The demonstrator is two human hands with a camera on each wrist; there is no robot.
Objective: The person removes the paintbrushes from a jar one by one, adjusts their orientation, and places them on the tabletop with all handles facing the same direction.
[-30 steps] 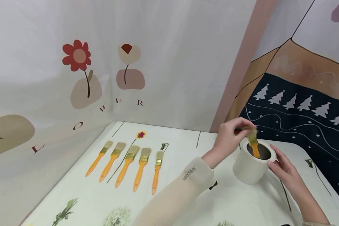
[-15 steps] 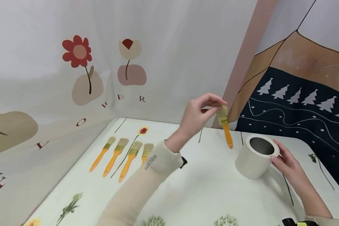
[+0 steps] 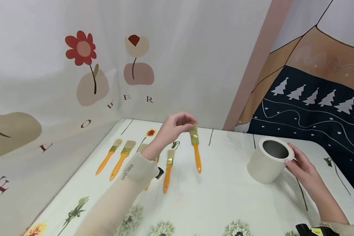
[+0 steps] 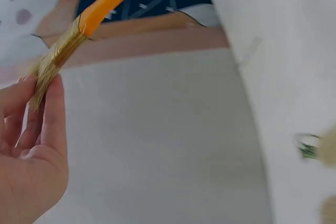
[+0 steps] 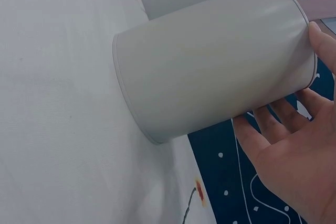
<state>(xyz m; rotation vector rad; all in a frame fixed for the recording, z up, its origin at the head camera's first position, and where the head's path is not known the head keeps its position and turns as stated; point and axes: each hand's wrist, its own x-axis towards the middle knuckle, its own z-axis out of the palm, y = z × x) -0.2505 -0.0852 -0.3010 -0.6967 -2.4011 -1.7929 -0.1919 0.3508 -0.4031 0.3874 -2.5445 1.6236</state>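
Observation:
My left hand [image 3: 172, 129] pinches a paintbrush [image 3: 196, 149] by its bristles. Its orange handle hangs downward over the middle of the table, right of the other brushes. In the left wrist view, thumb and fingers grip the bristle end of that brush [image 4: 107, 6]. At the right side, an off-white cylindrical pot [image 3: 261, 167] stands on the table with its grey inside showing. My right hand [image 3: 302, 167] holds the pot near its rim; the right wrist view has the thumb at the rim and fingers against the wall of the pot [image 5: 210, 61].
Several more paintbrushes lie in a row on the left, among them one at the row's right end [image 3: 167, 172] and one at its left end [image 3: 109, 156]. My left forearm partly covers the middle ones. A printed curtain [image 3: 188, 65] hangs behind the flower-patterned tablecloth [image 3: 215, 203].
My left hand has lifted the paintbrush out of the pot and carried it left toward the row of brushes. My right hand has stayed on the pot.

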